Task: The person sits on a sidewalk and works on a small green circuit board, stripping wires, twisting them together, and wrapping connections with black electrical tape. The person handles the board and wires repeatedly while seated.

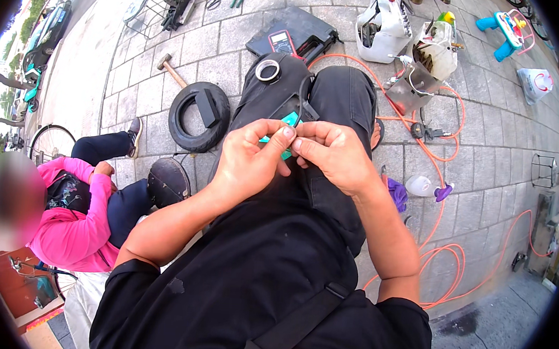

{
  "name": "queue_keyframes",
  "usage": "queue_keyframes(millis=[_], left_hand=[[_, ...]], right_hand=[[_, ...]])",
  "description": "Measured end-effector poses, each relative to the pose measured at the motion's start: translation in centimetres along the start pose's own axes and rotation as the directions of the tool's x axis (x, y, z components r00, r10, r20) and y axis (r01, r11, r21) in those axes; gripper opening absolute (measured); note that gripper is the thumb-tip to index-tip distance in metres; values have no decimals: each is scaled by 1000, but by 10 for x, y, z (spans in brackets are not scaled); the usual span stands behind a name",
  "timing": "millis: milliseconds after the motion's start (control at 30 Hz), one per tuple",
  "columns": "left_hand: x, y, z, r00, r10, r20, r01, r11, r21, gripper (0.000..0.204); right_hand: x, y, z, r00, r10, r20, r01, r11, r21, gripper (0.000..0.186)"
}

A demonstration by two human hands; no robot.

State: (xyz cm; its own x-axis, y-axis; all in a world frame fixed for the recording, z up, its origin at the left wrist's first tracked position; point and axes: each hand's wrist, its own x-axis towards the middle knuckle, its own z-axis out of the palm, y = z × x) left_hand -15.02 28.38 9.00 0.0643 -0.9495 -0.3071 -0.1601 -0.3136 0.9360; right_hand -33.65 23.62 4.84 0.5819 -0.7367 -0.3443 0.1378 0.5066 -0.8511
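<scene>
tyre (198,116): matt black rubber | hose (447,157): glossy orange plastic | paving (488,163): rough grey stone | trousers (345,95): matt cloth

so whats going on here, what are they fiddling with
A person sits on a paved sidewalk, both hands together over their lap. The left hand and right hand pinch a small teal piece between thumb and fingers; what it is cannot be told. A black rubber tube and a roll of tape rest on their legs. A small tyre, a hammer and an orange hose lie around. Another person in pink sits at the left.
</scene>
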Motion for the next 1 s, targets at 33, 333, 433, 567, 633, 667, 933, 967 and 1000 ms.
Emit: queue_keyframes(millis=[33,333,433,567,633,667,933,967,1000], left_hand=[[0,-1,0,1000,9,2,-9,1000,3,33],[5,-8,-1,998,-11,59,8,999,50,26],[2,-14,-4,996,-15,86,21,998,-67,25],[-3,-18,-4,994,-30,103,48,983,-179,26],[-2,-21,-2,993,-34,110,55,981,-188,27],[0,-22,0,993,-43,113,64,980,-187,28],[0,-32,6,956,251,151,-260,964,45,35],[2,-31,4,955,240,176,-253,966,52,35],[4,-28,0,952,229,201,-245,968,59,35]], right_hand=[[0,3,1,1000,-8,-12,8,1000,12,26],[-6,12,8,976,-53,-213,55,998,6,24],[-11,15,5,883,-322,-341,192,912,-364,25],[-25,3,9,747,-559,-361,174,688,-704,17],[-30,-6,21,849,-320,-420,162,915,-368,13],[-29,-13,24,880,-250,-404,133,946,-295,15],[-15,-13,13,941,-75,-329,-44,939,-340,27],[-13,-13,9,942,-51,-332,-81,924,-373,27],[-11,-13,6,942,-28,-336,-118,907,-404,27]])
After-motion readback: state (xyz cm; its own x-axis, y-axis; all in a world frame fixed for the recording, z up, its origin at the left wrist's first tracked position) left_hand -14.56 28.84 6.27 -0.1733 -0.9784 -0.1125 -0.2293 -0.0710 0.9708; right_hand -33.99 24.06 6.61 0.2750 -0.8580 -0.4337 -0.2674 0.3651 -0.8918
